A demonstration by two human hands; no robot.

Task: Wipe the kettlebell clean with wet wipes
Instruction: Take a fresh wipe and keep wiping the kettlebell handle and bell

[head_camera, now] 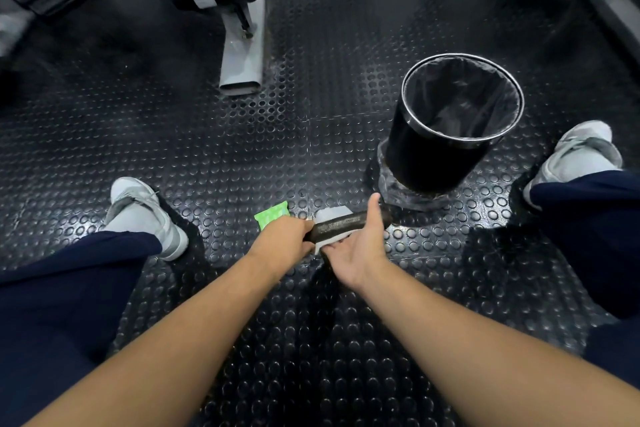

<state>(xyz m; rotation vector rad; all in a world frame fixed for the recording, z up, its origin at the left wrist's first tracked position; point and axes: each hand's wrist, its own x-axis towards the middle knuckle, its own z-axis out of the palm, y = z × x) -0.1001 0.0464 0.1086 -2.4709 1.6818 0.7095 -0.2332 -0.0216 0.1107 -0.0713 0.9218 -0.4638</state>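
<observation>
The kettlebell's dark handle bar [341,222] shows low in the middle of the head view; its body is hidden under my hands. My left hand [285,238] is closed around the bar's left end. A white wet wipe [332,213] lies folded under and behind the bar. My right hand [363,243] cups the wipe against the bar from below, thumb up over the right end. A green wet wipe pack [272,214] lies on the floor just behind my left hand.
A black bin [446,135] with a dark liner stands on the studded rubber floor to the right. A grey machine leg [242,55] reaches down at the back. My two white shoes [145,215] [575,156] flank the hands.
</observation>
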